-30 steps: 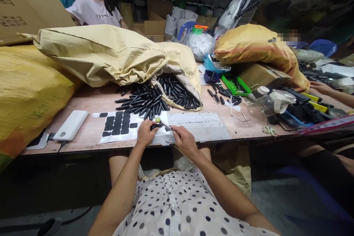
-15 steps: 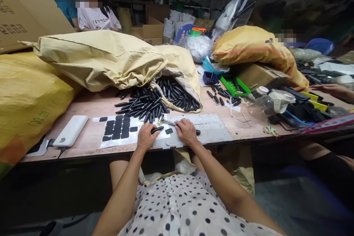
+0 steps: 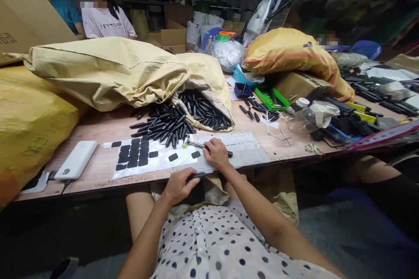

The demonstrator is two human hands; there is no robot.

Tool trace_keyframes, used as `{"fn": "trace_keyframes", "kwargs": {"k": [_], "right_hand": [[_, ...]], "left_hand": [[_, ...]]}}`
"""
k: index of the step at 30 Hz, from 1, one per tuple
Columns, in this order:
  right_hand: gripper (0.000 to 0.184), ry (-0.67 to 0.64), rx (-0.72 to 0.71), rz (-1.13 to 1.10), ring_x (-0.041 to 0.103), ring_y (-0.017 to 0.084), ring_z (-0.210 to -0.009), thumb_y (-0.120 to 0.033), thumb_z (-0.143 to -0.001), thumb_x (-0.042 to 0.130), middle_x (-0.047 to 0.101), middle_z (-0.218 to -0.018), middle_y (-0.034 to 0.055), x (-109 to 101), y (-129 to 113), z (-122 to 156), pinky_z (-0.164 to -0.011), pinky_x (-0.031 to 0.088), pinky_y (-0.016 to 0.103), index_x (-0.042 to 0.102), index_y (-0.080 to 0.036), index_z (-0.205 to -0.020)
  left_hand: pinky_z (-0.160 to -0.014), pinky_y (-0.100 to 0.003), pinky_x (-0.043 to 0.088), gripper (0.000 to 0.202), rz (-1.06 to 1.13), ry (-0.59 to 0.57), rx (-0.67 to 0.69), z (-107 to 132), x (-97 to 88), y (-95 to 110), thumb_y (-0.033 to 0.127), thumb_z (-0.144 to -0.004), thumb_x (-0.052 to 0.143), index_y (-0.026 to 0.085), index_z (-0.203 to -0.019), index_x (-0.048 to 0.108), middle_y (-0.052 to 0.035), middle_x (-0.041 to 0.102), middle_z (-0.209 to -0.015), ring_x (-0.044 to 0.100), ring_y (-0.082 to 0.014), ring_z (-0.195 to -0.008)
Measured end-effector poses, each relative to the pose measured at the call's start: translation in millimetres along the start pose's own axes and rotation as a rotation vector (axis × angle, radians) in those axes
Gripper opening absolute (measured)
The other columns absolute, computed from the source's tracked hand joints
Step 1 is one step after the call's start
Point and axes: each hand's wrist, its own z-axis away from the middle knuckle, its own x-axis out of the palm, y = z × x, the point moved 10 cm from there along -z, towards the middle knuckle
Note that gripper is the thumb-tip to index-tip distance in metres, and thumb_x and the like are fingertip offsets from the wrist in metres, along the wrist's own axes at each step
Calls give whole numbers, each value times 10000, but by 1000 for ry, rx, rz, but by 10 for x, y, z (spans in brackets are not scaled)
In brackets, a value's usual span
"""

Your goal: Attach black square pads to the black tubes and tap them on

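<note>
Black tube [image 3: 196,175] level; hammer [image 3: 196,144] flat

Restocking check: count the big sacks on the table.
3: a yellow sack far left, a tan sack spilling black parts centre, an orange-yellow sack right. Others may be hidden.

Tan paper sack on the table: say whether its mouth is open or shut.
Open. The tan paper sack lies on its side, mouth gaping, black cylindrical parts spilling onto the wooden table.

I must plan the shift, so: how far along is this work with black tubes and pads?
Done: no finished tubes show apart. In hand: the left hand holds one black tube at the table edge; the right hand grips the small hammer. Left: a large pile of tubes spills from the sack, and many pads sit on their sheet.
</note>
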Motion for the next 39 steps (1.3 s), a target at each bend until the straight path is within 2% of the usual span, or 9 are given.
{"fn": "trace_keyframes", "kwargs": {"k": [5, 10, 16, 20, 23, 26, 32, 36, 39], "right_hand": [[199, -12, -3, 12, 506, 241, -940, -241, -915, 595, 617, -967, 88, 14, -4, -3, -818, 431, 338, 745, -218, -1043], [189, -6, -7, 16, 493, 239, -939, -248, -921, 593, 605, -966, 86, 29, -1, -4, -803, 416, 332, 738, -220, -1038], [191, 12, -10, 14, 479, 242, -936, -260, -929, 582, 593, -960, 86, 45, 4, 5, -809, 407, 339, 736, -221, -1036], [188, 14, -5, 12, 478, 245, -942, -259, -927, 583, 592, -962, 88, 55, 9, 6, -817, 409, 343, 736, -221, -1030], [194, 15, -7, 8, 479, 242, -932, -262, -926, 583, 593, -959, 87, 51, 2, 0, -806, 410, 339, 737, -218, -1037], [191, 16, -13, 11, 482, 239, -927, -263, -924, 588, 595, -952, 84, 39, -12, -7, -800, 411, 334, 735, -217, -1036], [190, 18, -24, 17, 482, 236, -924, -263, -933, 591, 599, -955, 81, 29, -26, -9, -796, 409, 326, 730, -215, -1054], [181, -11, -28, 40, 477, 236, -923, -262, -956, 571, 597, -959, 80, 55, -28, -10, -795, 398, 327, 717, -218, -1055], [168, -40, -24, 75, 477, 239, -924, -252, -972, 552, 599, -966, 84, 80, -34, -11, -786, 390, 326, 701, -214, -1039]], "left_hand": [[-791, -315, 502, 280, -184, -234, -242, 342, 500, -339, 366, -975, 473, 263, -1007, 731, -53, 780, -940, 728, -242, -901], [-924, -350, 509, 343, -336, -362, -502, 528, 648, -798, 280, -968, 479, 210, -1210, 712, -140, 763, -1186, 697, -287, -1162], [-750, -286, 511, 335, -51, -431, -337, 362, 505, -305, 367, -812, 663, 229, -1105, 749, -28, 781, -892, 712, -213, -814], [-661, -271, 484, 316, 79, -58, -237, -67, -155, -160, 450, -835, 604, 214, -984, 753, 2, 722, -757, 623, -166, -670], [-694, -300, 498, 265, -83, 451, -283, -276, -856, -402, 393, -836, 566, 210, -928, 735, -13, 692, -768, 601, -174, -669], [-743, -341, 520, 181, -259, 719, -349, -379, -1180, -642, 317, -788, 586, 203, -841, 716, -50, 671, -812, 628, -217, -750], [-727, -364, 535, 120, -329, 733, -414, -475, -1189, -864, 266, -755, 619, 213, -821, 704, -69, 660, -891, 644, -248, -799], [-735, -343, 522, 162, -282, 792, -334, -329, -1198, -725, 304, -793, 640, 223, -916, 707, -38, 686, -907, 618, -207, -747], [-741, -326, 514, 177, -226, 658, -202, -339, -989, -598, 315, -804, 669, 240, -958, 716, -18, 702, -897, 601, -192, -737]]}}
